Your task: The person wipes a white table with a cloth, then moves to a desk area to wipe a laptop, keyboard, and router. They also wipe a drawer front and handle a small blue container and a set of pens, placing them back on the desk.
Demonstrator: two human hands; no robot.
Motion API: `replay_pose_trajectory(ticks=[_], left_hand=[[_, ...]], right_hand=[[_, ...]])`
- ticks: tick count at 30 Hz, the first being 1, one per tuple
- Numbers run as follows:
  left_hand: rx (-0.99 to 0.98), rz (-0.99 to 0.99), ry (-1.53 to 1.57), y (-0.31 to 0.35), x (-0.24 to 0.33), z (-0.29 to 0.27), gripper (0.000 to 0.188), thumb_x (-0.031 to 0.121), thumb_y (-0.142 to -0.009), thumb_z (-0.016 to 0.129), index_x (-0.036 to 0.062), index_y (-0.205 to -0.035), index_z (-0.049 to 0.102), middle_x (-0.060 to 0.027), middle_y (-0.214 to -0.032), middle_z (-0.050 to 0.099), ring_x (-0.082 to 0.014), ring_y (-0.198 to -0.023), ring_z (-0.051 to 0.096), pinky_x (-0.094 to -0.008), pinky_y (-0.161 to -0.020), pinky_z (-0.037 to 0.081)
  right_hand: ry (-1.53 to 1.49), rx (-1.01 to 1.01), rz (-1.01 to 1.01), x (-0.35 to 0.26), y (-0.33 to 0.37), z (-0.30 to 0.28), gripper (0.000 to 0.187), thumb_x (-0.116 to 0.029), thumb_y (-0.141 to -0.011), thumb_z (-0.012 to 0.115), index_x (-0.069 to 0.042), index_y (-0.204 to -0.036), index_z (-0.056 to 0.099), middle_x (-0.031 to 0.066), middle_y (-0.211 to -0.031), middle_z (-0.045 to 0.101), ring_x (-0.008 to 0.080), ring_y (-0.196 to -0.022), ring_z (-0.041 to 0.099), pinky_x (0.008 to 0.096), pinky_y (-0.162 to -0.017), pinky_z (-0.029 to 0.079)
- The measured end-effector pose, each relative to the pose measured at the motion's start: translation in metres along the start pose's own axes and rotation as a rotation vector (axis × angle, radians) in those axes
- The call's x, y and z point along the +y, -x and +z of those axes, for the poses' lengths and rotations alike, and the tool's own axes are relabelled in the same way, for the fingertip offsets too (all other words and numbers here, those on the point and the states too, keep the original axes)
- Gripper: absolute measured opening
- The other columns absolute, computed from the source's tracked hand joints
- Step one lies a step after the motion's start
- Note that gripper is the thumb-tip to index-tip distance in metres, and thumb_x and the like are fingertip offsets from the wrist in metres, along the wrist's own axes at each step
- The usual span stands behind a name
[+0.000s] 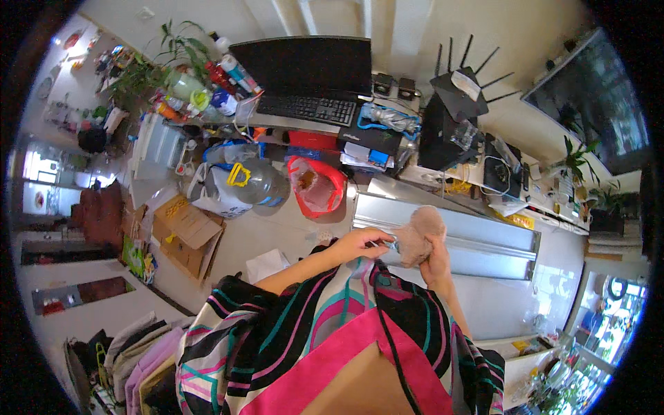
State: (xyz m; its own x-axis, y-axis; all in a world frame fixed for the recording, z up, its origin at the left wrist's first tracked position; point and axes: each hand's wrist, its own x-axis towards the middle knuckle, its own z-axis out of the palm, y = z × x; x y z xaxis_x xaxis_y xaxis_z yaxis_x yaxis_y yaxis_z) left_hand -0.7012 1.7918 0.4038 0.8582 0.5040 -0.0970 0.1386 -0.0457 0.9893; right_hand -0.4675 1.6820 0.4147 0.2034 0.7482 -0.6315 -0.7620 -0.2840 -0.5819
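A soft, beige-pink plush thing (417, 234) with a rounded upper end is in front of my body. My right hand (435, 261) grips it from its right side, the thumb lying over its surface. My left hand (361, 244) is at its left edge with fingers pinched together. Something small and pale bluish shows at those fingertips, too small to name. Whether the left fingers also hold the plush itself, I cannot tell.
Beyond my hands lies a long silvery metal panel (477, 243). Farther back are a red plastic bag (325, 206), a large water bottle (266, 183) and a cardboard box (187, 232). A desk carries a keyboard (308, 108), a monitor (304, 66) and a black router (460, 93).
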Motion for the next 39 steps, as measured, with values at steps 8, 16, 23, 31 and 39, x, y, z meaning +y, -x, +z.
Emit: replay_pose_trajectory(ticks=[8,16,23,31,39], left_hand=[[-0.191,0.036,0.198,0.009,-0.039,-0.044,0.031,0.019,-0.095,0.067,0.0086,-0.124,0.068,-0.0089,-0.096,0.07,-0.0193,-0.089,0.067,-0.0318,-0.081,0.053],[0.028,-0.046,-0.121,0.099,-0.031,-0.21,0.033,0.024,-0.094,0.069,0.0075,-0.122,0.07,-0.0098,-0.1,0.073,-0.017,-0.092,0.069,-0.0322,-0.081,0.053],[0.334,-0.184,-0.015,0.156,-0.034,-0.345,0.027,0.018,-0.097,0.068,0.0059,-0.121,0.07,-0.0054,-0.105,0.073,-0.012,-0.094,0.065,-0.0275,-0.087,0.051],[0.413,-0.266,0.274,0.186,-0.07,-0.36,0.023,0.011,-0.098,0.066,0.0024,-0.119,0.069,-0.004,-0.107,0.072,-0.0094,-0.097,0.066,-0.0254,-0.088,0.052],[0.474,-0.279,0.274,0.189,-0.064,-0.383,0.025,0.013,-0.098,0.065,0.0025,-0.121,0.069,-0.0039,-0.105,0.073,-0.0083,-0.098,0.066,-0.0251,-0.088,0.052]], right_hand=[[0.039,0.004,-0.072,0.034,-0.014,0.047,0.049,-0.021,-0.099,0.056,-0.002,-0.142,0.046,0.014,-0.137,0.058,0.0302,-0.125,0.058,0.0437,-0.106,0.048],[-0.048,-0.07,-0.031,0.119,-0.055,0.198,0.044,-0.02,-0.099,0.056,-0.006,-0.14,0.051,0.0108,-0.136,0.06,0.0287,-0.127,0.057,0.0446,-0.108,0.046],[-0.027,0.002,0.041,0.164,-0.088,0.296,0.048,-0.019,-0.099,0.054,-0.002,-0.144,0.046,0.0121,-0.135,0.061,0.0287,-0.123,0.061,0.0443,-0.107,0.049],[0.098,-0.039,0.098,0.17,-0.134,0.353,0.049,-0.019,-0.099,0.057,-0.002,-0.144,0.046,0.0134,-0.136,0.06,0.029,-0.123,0.06,0.0434,-0.103,0.052],[0.076,-0.095,0.18,0.179,-0.157,0.366,0.05,-0.019,-0.099,0.058,-0.002,-0.144,0.045,0.014,-0.138,0.059,0.0297,-0.123,0.06,0.0429,-0.102,0.052]])
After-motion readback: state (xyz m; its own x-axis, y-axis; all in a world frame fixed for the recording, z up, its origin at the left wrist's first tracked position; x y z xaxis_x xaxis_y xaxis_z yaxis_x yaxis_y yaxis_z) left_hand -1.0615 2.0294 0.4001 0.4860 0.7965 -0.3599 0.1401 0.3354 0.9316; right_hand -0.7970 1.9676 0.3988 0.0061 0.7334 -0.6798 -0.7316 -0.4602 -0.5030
